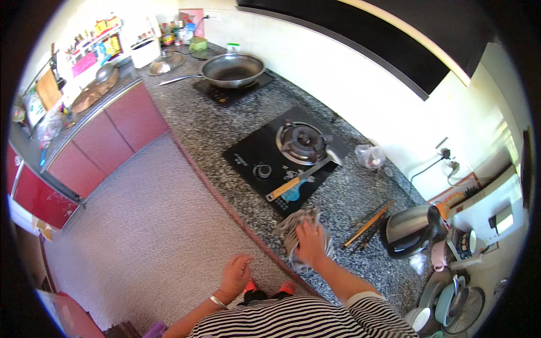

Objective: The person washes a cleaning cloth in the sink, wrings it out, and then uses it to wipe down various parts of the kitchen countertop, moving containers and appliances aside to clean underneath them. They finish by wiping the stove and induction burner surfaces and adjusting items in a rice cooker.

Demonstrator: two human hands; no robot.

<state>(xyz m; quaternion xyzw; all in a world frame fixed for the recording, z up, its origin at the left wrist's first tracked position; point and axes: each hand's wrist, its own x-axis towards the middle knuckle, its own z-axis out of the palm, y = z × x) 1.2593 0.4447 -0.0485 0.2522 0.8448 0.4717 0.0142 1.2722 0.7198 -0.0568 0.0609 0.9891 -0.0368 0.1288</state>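
Observation:
My right hand presses on a crumpled grey-striped cloth on the speckled granite counter, its fingers spread over the folds. The cloth lies by the near corner of a black glass gas stove. My left hand hangs over the floor beside the counter's edge, holding nothing, its fingers loosely bent. Across the stove rests a spatula with a wooden handle, its metal head beside the burner. A blue item sits partly under the handle.
Several chopsticks and an electric kettle stand right of the cloth. Beyond are a sink with bowls and a clear plastic bag. A steel frying pan sits on a second cooktop. A range hood overhangs the counter.

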